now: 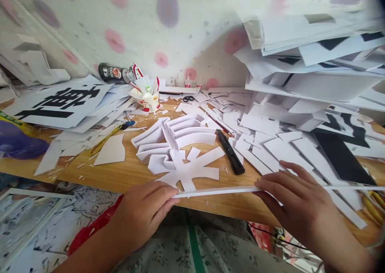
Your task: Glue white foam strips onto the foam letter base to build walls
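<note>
Long, thin white board strip spans left hand and right hand, pinched by both; curved-walled white board construction lies beyond hands. Light, even pressure advisable; squeezing may crease strip.

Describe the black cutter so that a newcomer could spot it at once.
On the wooden table, find the curved, upright white strips near the middle. The black cutter lies just right of them, slanting toward the right hand. It is narrow, unlike the broad black slab farther right, and black, unlike the yellow tool on the left.
</note>
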A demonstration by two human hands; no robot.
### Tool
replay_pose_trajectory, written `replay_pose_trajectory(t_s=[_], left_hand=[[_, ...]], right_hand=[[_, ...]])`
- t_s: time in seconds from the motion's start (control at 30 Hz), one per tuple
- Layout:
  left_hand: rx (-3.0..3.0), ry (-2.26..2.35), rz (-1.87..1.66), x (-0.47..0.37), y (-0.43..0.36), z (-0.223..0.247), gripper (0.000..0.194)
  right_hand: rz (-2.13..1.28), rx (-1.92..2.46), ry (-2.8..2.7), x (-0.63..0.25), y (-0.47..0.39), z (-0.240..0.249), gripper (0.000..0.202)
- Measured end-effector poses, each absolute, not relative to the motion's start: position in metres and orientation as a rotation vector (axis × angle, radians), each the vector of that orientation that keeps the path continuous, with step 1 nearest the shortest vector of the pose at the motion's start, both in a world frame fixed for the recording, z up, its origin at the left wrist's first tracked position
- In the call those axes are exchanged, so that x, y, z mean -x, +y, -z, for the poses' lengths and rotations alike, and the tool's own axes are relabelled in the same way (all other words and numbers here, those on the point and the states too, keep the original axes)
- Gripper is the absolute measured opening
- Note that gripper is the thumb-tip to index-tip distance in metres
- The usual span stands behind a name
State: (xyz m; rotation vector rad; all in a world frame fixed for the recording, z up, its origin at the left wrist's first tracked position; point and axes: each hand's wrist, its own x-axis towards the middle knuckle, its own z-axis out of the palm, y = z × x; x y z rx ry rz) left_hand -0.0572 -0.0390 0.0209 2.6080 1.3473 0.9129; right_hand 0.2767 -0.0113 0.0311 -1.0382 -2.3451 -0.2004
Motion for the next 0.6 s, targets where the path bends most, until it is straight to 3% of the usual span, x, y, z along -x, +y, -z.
replay_pose_trajectory(t_s=[0.13, 0.33, 0.6], left_hand=[[-2.619, 1.375, -1.010, 0.052, -0.032, -0.021, 0.006], [-2.691, 1.427, -0.996, 0.065, -0.018, -0.033, 0.009], [-2.696, 1.426, -0.963, 0.071, -0.005, -0.027, 0.012]], right_hand=[[0.214, 1.066, -2.382, -0.263, -0.002, -0.034, 0.008], [0.152, 1.101, -2.663, -0.262, -0.008, -0.036, 0.039], [0.251, 1.172, -2.669, -0.287, -0.003, -0.033, 0.039]])
